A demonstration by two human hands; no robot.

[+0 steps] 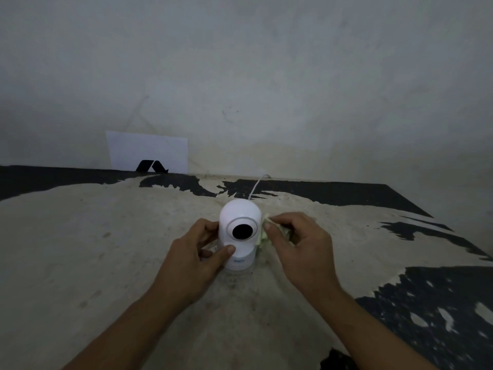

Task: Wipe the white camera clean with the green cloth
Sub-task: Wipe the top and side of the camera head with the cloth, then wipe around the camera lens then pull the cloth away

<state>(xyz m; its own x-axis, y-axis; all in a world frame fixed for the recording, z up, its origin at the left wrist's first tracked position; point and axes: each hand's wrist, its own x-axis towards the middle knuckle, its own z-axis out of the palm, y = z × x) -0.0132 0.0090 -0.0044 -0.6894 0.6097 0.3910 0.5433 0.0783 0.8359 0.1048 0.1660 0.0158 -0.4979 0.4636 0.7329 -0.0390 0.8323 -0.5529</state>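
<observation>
A white dome-shaped camera (238, 213) with a round black lens stands upright on the worn table (106, 249). My left hand (194, 259) grips its left side, thumb pressed on the lower front. My right hand (301, 249) holds a crumpled pale green cloth (264, 237) against the camera's right side. Most of the cloth is hidden under my fingers.
A white cable (257, 186) runs from behind the camera to the wall. A white sheet of paper (146, 150) with a black mark leans on the wall at the back left. The table's surface is pale with dark peeling patches (440, 303) at the right.
</observation>
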